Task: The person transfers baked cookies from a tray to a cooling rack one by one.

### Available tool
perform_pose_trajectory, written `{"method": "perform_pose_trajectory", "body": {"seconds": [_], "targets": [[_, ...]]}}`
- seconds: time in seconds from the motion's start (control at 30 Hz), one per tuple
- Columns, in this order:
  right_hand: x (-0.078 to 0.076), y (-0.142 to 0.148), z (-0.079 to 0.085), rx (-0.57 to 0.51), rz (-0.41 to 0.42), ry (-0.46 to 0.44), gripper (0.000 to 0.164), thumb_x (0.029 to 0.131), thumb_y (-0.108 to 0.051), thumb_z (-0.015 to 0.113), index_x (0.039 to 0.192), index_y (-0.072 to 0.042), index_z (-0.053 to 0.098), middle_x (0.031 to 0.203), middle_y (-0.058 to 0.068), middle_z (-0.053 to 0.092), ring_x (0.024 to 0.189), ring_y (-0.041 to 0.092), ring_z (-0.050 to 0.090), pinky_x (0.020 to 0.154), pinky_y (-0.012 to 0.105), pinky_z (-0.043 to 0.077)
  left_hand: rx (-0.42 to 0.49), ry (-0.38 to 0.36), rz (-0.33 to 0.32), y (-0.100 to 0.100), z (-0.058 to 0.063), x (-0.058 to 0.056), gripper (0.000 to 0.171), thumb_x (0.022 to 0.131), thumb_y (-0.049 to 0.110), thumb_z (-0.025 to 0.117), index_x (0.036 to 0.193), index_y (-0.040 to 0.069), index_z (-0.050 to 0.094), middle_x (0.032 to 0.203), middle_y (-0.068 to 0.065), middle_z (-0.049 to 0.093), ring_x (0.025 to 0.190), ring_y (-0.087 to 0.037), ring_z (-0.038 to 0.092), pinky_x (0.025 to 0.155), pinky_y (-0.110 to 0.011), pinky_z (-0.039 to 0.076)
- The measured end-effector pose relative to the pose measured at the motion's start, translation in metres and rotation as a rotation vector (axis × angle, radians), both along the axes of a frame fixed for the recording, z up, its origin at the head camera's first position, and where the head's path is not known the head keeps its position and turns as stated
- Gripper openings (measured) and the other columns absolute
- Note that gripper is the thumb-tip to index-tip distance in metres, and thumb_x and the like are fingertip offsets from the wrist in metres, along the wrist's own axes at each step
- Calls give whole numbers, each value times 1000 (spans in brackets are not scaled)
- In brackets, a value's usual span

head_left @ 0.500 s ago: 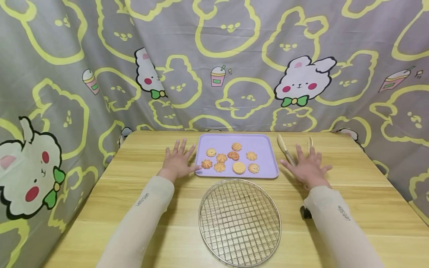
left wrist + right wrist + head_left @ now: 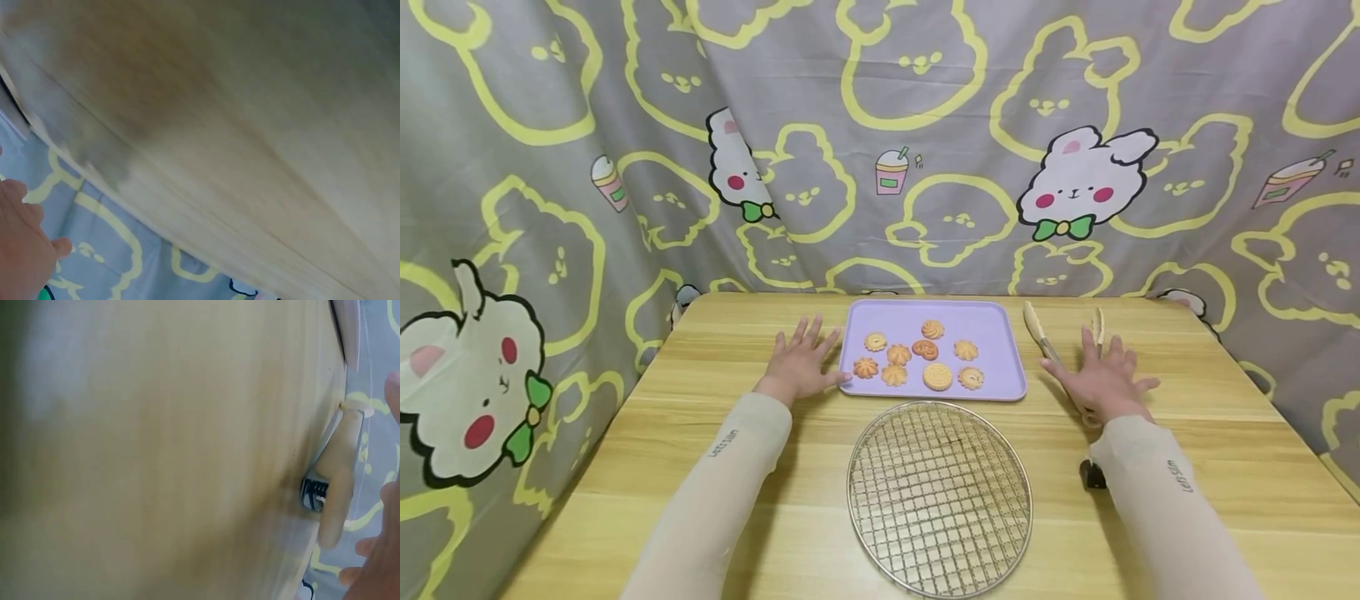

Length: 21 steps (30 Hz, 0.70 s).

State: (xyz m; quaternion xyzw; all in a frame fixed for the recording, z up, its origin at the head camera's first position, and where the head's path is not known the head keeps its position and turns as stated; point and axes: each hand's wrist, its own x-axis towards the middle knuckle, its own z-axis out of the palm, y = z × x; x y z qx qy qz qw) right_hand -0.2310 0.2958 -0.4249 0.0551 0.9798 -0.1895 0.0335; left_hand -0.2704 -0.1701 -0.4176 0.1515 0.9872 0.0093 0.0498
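My left hand is spread with its fingers apart at the left side of a lilac tray, its thumb right at the tray's edge. Several cookies lie on the tray, among them a round biscuit and a brown pretzel-shaped cookie. To the right of the tray, my right hand is spread over a pair of tongs and hides their middle. Both hands hold nothing. The tongs also appear beside the right hand in the right wrist view.
A round wire cooling rack lies on the wooden table in front of the tray. Close to the right wrist is a small black object, partly covered by the sleeve. A patterned curtain hangs behind the table.
My right hand has shifted a little to the right, over the tongs. The left hand, tray, cookies and rack keep their places; the head view has turned slightly.
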Motion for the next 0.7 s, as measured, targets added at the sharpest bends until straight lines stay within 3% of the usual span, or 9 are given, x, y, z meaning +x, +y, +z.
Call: {"method": "perform_pose_trajectory", "body": {"seconds": [0.37, 0.7], "targets": [[0, 7, -1, -31, -32, -37, 109, 83, -79, 35, 150, -7, -13, 143, 43, -16, 124, 68, -13, 76, 87, -12, -9, -8, -50, -3, -5, -3, 84, 89, 69, 41, 155, 23, 15, 159, -12, 2, 144, -32, -2, 113, -58, 4], [0, 8, -3, -33, -51, -40, 117, 81, -79, 39, 147, 2, -14, 139, 50, -6, 123, 70, -2, 80, 88, -3, -3, -28, -112, 0, -5, -5, 77, 93, 62, 41, 154, 19, 21, 159, -10, 7, 144, -30, 5, 114, -55, 8]]}}
